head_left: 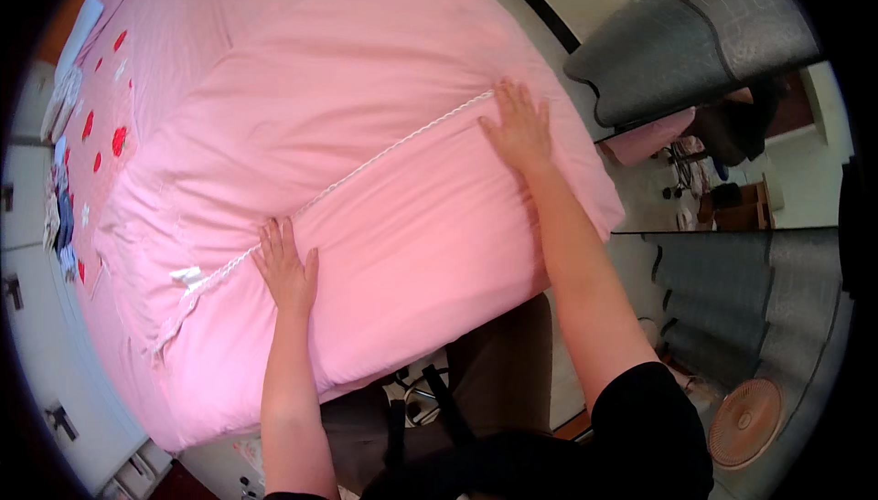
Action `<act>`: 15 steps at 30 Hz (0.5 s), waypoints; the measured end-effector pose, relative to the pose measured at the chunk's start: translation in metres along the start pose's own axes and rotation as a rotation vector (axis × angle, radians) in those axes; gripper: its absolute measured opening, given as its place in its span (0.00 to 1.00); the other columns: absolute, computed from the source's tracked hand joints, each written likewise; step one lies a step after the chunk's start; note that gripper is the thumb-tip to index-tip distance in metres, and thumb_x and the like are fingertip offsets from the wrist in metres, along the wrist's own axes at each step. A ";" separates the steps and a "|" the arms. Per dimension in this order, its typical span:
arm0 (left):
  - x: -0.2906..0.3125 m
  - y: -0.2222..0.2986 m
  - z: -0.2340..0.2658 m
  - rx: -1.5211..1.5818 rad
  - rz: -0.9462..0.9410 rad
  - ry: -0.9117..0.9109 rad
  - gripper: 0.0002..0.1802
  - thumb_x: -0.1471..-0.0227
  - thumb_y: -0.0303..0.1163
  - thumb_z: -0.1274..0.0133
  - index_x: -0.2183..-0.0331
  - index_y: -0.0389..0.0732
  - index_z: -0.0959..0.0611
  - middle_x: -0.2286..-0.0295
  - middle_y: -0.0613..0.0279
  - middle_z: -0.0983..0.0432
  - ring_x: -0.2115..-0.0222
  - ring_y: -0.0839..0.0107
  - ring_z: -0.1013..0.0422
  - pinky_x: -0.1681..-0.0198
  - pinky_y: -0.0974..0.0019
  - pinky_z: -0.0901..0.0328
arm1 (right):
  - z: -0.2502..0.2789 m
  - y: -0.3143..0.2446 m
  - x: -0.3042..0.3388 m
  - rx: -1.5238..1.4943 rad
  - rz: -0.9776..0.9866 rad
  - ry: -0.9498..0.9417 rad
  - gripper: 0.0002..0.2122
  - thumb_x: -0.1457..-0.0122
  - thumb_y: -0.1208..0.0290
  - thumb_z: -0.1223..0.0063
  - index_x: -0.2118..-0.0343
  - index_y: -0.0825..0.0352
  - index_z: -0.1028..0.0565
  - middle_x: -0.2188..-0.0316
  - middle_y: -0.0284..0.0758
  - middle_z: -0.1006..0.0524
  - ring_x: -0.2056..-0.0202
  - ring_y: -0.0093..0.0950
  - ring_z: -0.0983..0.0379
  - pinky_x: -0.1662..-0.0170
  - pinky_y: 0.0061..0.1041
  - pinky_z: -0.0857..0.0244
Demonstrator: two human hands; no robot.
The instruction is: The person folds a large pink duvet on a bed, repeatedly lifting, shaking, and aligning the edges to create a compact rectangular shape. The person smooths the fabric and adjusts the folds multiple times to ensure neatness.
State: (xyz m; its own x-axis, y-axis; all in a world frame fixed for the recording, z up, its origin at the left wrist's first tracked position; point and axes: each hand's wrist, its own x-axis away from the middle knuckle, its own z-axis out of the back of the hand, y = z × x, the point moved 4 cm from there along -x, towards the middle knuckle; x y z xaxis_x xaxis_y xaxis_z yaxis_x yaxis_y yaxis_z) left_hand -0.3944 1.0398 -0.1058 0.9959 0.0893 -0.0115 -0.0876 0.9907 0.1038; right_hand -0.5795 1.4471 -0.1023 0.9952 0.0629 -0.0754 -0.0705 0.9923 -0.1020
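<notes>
A pink bed cover (347,52) spreads over the bed, with creases running across it. Along its near part runs a white braided trim (393,146), slanting from lower left to upper right. My left hand (288,271) lies flat on the pink cloth, fingertips at the trim. Farther right, my right hand (519,130) rests flat with spread fingers near the trim's right end. Neither hand grips anything. A small white tag (187,276) shows beside the trim's left end, where the fabric bunches up.
Folded clothes (64,207) lie by the bed's left edge, next to pale cabinets (37,317) with dark handles. Strawberry-patterned bedding (110,134) covers the left side. Grey curtains (695,43) hang at right, above a mirror and a round fan (745,422).
</notes>
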 end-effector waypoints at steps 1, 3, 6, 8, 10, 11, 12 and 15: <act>-0.001 -0.005 -0.002 0.008 0.031 -0.042 0.40 0.48 0.50 0.54 0.38 0.46 0.45 0.37 0.55 0.56 0.37 0.54 0.60 0.38 0.41 0.66 | -0.001 0.004 -0.003 0.012 -0.019 0.011 0.34 0.43 0.45 0.59 0.37 0.58 0.47 0.35 0.31 0.50 0.34 0.31 0.60 0.35 0.47 0.68; -0.003 -0.011 0.002 0.012 0.010 -0.010 0.39 0.48 0.50 0.54 0.38 0.47 0.44 0.37 0.56 0.56 0.37 0.55 0.60 0.38 0.42 0.65 | 0.001 0.011 -0.009 0.042 -0.023 -0.019 0.34 0.42 0.45 0.59 0.36 0.58 0.49 0.35 0.31 0.51 0.34 0.31 0.60 0.36 0.48 0.68; -0.007 -0.011 0.018 -0.070 -0.014 -0.058 0.38 0.47 0.52 0.55 0.39 0.48 0.43 0.38 0.58 0.54 0.37 0.56 0.58 0.39 0.39 0.64 | 0.024 0.014 -0.013 0.114 -0.031 -0.111 0.35 0.43 0.46 0.58 0.36 0.59 0.51 0.34 0.33 0.52 0.34 0.30 0.60 0.36 0.51 0.69; -0.003 0.002 0.042 -0.185 -0.003 0.007 0.37 0.47 0.53 0.56 0.39 0.49 0.42 0.38 0.59 0.53 0.38 0.56 0.56 0.40 0.36 0.64 | 0.054 0.008 -0.001 0.205 -0.102 -0.150 0.36 0.43 0.47 0.57 0.36 0.60 0.51 0.34 0.34 0.53 0.34 0.30 0.60 0.37 0.53 0.69; 0.017 0.026 0.064 -0.180 0.023 -0.026 0.37 0.47 0.53 0.56 0.40 0.50 0.41 0.38 0.60 0.52 0.38 0.56 0.55 0.41 0.34 0.63 | 0.091 -0.025 0.034 0.199 0.056 0.040 0.38 0.45 0.48 0.54 0.36 0.62 0.51 0.34 0.35 0.52 0.34 0.30 0.60 0.37 0.55 0.69; 0.034 0.046 0.071 -0.112 0.031 -0.047 0.36 0.47 0.53 0.55 0.40 0.51 0.41 0.38 0.60 0.52 0.38 0.56 0.55 0.41 0.34 0.63 | 0.103 -0.045 0.057 0.238 0.091 0.063 0.38 0.46 0.48 0.52 0.36 0.63 0.51 0.35 0.35 0.52 0.34 0.30 0.60 0.37 0.56 0.69; 0.052 0.067 0.079 -0.060 0.007 0.012 0.36 0.46 0.52 0.54 0.40 0.51 0.41 0.38 0.60 0.52 0.38 0.57 0.55 0.41 0.34 0.63 | 0.110 -0.070 0.089 0.121 0.203 0.060 0.39 0.47 0.49 0.51 0.37 0.65 0.51 0.35 0.36 0.52 0.34 0.32 0.60 0.38 0.56 0.69; 0.107 0.113 0.079 0.020 -0.134 -0.102 0.36 0.47 0.53 0.54 0.40 0.52 0.41 0.39 0.61 0.51 0.38 0.57 0.55 0.41 0.34 0.63 | 0.096 -0.145 0.196 -0.129 0.384 -0.128 0.38 0.49 0.50 0.48 0.38 0.63 0.45 0.36 0.36 0.47 0.35 0.33 0.56 0.37 0.55 0.69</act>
State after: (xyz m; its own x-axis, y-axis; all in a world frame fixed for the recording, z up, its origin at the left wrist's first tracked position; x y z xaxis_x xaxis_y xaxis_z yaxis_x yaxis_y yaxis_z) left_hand -0.2965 1.1534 -0.0170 0.9957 -0.0557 0.0742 0.0459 0.9907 0.1281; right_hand -0.3675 1.3254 -0.0074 0.8949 0.4461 -0.0092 -0.4375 0.8732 -0.2149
